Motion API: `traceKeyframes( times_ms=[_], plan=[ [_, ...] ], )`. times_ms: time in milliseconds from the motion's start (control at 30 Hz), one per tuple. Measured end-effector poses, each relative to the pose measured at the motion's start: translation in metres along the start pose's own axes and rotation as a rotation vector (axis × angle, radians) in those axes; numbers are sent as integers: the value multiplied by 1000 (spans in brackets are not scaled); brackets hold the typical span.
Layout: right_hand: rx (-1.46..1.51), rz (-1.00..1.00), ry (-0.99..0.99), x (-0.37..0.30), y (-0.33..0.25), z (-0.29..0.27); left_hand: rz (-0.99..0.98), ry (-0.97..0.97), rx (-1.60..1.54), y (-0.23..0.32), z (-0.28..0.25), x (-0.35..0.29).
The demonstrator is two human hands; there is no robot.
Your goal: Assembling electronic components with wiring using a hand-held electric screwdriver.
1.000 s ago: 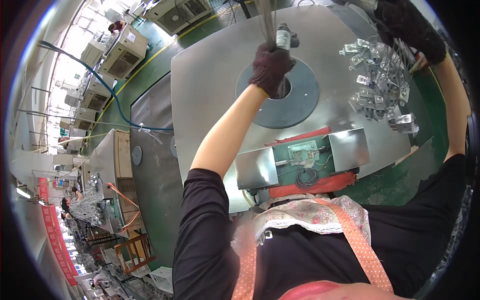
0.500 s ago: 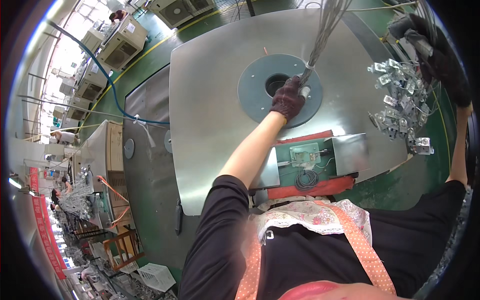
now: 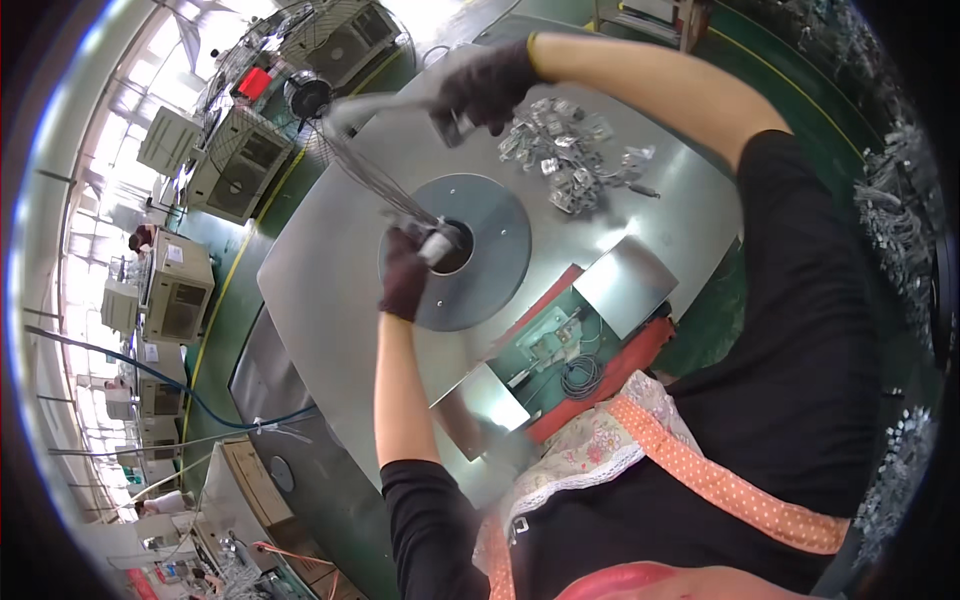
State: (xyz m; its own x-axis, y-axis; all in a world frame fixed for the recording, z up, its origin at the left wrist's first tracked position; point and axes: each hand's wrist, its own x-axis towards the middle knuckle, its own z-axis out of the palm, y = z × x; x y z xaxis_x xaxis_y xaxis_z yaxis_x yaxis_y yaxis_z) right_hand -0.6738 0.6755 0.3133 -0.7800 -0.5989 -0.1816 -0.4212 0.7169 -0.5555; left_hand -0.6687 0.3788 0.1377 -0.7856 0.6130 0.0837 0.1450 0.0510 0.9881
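A bundle of thin grey wires (image 3: pixel 372 178) rises from the round hole in the blue-grey disc (image 3: pixel 490 275) and bends over toward my right hand. My left hand (image 3: pixel 403 272), in a dark maroon glove, is closed round the lower end of the bundle, at a pale fitting beside the hole. My right hand (image 3: pixel 487 85), in a dark glove, is raised beyond the disc and closed on the upper part of the bundle, which is smeared by motion. Just below this hand, a cluster of small metal terminal blocks (image 3: pixel 565 155) lies over the far right of the metal worktable (image 3: pixel 320 255).
At the table's near edge, a small green fixture (image 3: pixel 550 345) with a coiled cable (image 3: pixel 582 376) sits between two shiny metal plates (image 3: pixel 627 287) and red padding (image 3: pixel 640 350). A caged fan (image 3: pixel 308 95) stands beyond the table. More wire bundles (image 3: pixel 905 190) hang at the right.
My right hand has swung from the far right inward over the table, bending the wire bundle leftward. The terminal blocks came onto the table with it. The whole view has turned.
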Motion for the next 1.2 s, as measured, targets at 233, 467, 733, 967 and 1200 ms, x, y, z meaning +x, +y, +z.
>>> traceKeyframes(
  times_ms=[233,467,733,967,1200],
  plan=[
    [-15,-306,343,81,47,25,381,236,93,166,-21,13],
    [-290,-295,903,103,33,74,238,402,414,150,-26,46],
    [-301,-95,786,65,86,95,46,468,403,166,-15,16],
    [-879,-289,813,59,86,53,28,436,229,162,-19,12],
    [-608,-57,885,49,82,83,9,397,436,166,-20,35]
  ],
)
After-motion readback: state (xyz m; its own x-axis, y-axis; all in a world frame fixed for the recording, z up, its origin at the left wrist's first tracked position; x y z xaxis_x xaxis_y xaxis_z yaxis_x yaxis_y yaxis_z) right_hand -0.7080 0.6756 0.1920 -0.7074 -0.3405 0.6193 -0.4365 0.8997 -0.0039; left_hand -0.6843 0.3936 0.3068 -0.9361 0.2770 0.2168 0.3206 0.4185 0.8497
